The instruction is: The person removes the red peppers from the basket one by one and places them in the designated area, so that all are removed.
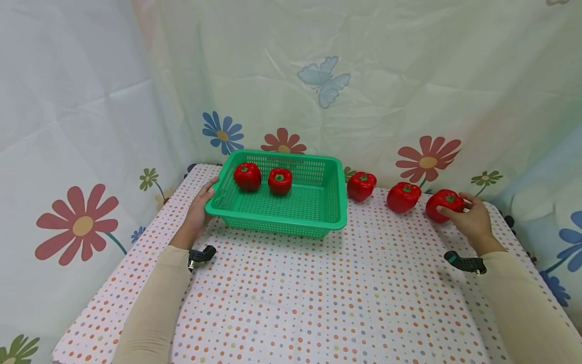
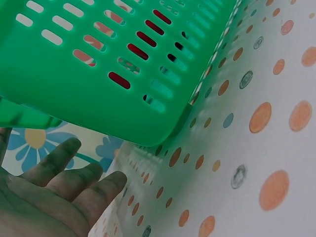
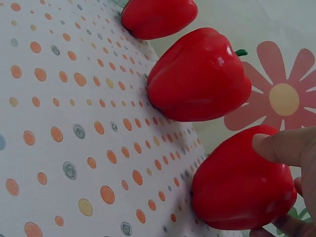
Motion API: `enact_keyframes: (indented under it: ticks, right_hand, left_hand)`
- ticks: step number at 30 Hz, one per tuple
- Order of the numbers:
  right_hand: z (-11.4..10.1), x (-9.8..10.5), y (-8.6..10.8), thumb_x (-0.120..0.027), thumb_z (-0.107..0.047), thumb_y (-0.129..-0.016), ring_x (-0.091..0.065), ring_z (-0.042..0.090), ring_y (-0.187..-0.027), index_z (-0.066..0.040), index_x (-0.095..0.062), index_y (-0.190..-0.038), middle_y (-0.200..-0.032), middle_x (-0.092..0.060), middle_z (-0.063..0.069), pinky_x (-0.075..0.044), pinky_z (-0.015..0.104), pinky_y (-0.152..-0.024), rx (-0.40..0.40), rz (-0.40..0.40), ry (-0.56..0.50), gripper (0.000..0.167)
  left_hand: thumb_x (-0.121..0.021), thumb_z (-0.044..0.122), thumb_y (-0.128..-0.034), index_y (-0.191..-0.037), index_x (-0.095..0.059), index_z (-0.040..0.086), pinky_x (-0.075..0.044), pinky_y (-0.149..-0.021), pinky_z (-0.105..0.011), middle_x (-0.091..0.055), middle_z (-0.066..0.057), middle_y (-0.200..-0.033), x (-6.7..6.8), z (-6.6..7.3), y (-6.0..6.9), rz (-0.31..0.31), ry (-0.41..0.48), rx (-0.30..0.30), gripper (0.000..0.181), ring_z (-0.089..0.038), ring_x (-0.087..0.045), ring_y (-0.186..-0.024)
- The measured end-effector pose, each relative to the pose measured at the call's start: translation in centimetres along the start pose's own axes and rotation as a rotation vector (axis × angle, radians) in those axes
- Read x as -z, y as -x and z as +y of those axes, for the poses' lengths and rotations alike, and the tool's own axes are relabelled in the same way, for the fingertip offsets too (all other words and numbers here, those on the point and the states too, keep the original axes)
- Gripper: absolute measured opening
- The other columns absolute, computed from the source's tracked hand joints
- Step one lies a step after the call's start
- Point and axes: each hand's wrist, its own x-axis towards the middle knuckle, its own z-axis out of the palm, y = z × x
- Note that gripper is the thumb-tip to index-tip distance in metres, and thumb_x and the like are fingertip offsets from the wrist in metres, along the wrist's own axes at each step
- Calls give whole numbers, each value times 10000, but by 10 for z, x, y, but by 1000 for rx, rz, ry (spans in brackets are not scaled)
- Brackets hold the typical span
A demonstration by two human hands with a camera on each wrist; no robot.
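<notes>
At the right end of a row, my right hand point(image 1: 475, 220) grips a red bell pepper point(image 1: 443, 206), thumb on the near side and fingers around the far side. The right wrist view shows the thumb point(image 3: 279, 145) pressed on that pepper point(image 3: 242, 182). My left hand point(image 1: 197, 210) is at the left rim of a green plastic basket point(image 1: 273, 222). Its fingers point(image 2: 101, 195) spread fairly straight beside the basket wall point(image 2: 98, 108) in the left wrist view. Inside the basket are two red bell peppers, one at the left point(image 1: 247, 178) and another point(image 1: 280, 183) beside it.
Two more red bell peppers, one near the basket point(image 1: 361, 187) and one farther right point(image 1: 402, 198), stand on the dotted tablecloth point(image 1: 282, 303). A flower-printed curtain point(image 1: 386, 76) hangs behind the table and along both sides.
</notes>
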Motion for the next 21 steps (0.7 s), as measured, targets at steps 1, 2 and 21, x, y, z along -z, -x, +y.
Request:
enact_keyframes:
  ticks: [1,2,21]
  right_hand:
    - [0,1,0,-602,-637,-861,-254,477,-1425,-211,-101,-1594,-1633,-135,213,-378,632,-1038,-4,-1,10,985]
    - [-1,1,1,-602,-630,-866,-257,475,-1423,-207,-102,-1594,-1633,-134,213,-382,630,-1035,-5,-4,17,979]
    - [-182,3,107,-668,-321,-923,-261,290,-1466,-195,-328,-1523,-1585,-327,68,-300,556,-1146,208,187,-94,701]
  left_hand:
    - [-286,316,-1083,-1570,-234,282,-379,-981,-370,-248,-109,-1590,0,0,0,1,1,0,491,-247,-395,-1310]
    - [-285,317,-1083,-1569,-236,285,-380,-981,-369,-248,-104,-1591,0,0,0,2,1,2,489,-246,-394,-1310]
    - [-302,373,-1079,-1575,-220,283,-396,-973,-345,-243,-49,-1597,8,-16,-12,21,13,3,511,-235,-386,-1311]
